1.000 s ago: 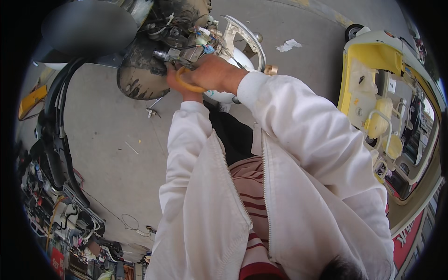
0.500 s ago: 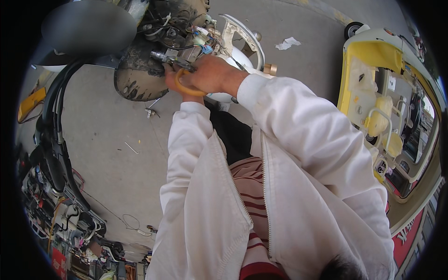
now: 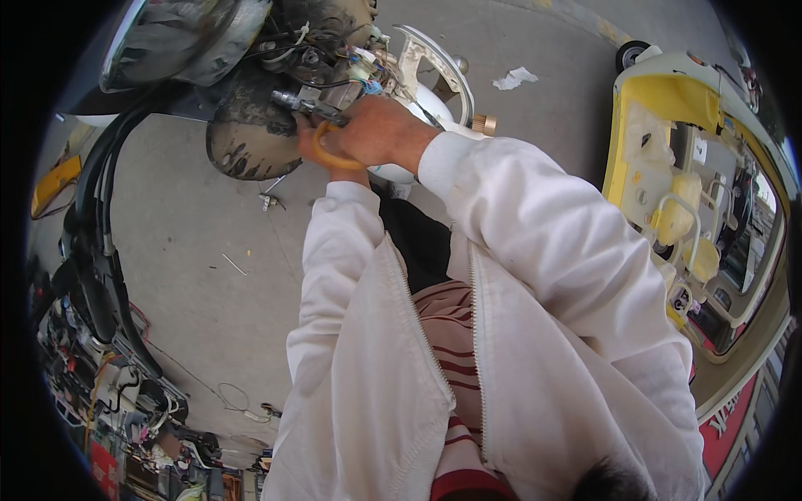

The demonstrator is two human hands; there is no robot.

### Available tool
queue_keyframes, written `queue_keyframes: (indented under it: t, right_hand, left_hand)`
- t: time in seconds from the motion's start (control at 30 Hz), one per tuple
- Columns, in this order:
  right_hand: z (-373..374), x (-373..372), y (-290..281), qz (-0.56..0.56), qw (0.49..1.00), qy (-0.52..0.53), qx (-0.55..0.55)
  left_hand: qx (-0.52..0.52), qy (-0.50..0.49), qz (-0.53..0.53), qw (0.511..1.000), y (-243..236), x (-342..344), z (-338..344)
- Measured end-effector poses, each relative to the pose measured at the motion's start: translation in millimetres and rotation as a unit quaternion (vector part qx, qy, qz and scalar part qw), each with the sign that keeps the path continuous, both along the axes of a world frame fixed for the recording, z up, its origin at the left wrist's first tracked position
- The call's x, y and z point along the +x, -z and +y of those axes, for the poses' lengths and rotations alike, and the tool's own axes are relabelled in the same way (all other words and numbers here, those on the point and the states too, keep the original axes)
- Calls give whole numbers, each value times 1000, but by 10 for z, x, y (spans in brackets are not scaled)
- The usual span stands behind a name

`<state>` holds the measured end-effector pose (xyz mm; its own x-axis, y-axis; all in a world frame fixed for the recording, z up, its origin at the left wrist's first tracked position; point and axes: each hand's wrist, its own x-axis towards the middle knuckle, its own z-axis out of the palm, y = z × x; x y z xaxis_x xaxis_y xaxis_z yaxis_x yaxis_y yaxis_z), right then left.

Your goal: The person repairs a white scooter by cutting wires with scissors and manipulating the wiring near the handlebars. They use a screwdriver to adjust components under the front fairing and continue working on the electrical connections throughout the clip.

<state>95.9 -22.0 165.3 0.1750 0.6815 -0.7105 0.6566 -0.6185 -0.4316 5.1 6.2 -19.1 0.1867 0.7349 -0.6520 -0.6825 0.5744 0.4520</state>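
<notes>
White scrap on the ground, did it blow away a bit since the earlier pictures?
No. The white scrap looks to be in the same spot, left of the black wheel on the yellow-and-white vehicle.

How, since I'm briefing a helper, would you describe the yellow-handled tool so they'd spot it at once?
Find the dirt-smeared, rounded panel near the top, left of centre. At its right edge the person's left hand and right hand meet, and the yellow-handled tool is held there. Its smooth, bowed yellow-orange curve sets it apart from the silver cylinder to its upper left.
</notes>
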Motion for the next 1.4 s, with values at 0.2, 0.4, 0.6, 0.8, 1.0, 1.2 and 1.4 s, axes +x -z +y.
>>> queue_keyframes:
  t: [0.2, 0.4, 0.6, 0.8, 1.0, 1.2, 1.4]
  right_hand:
    - [45, 23, -231, -41, 998, 7, -39]
    - [99, -17, -136, -31, 998, -45, -15]
    - [75, -10, -126, -29, 999, -22, -34]
    - [110, -45, -181, -35, 999, -28, -21]
    - [114, -64, -196, -50, 998, -33, -24]
    - [-177, 26, 13, -45, 996, -67, 30]
    - [-464, 95, -265, -5, 994, -66, 88]
  left_hand:
    - [-62, -9, 6, 998, -504, 193, -112]
    - [-27, -52, -82, 995, -194, 61, -42]
    - [-31, -32, -60, 997, -340, 101, -85]
    - [13, -15, -26, 999, -221, 16, -68]
    - [120, 37, 114, 986, -184, 11, -75]
    - [226, 86, 345, 907, -175, 24, -87]
    - [276, 167, 540, 778, -370, 8, -37]
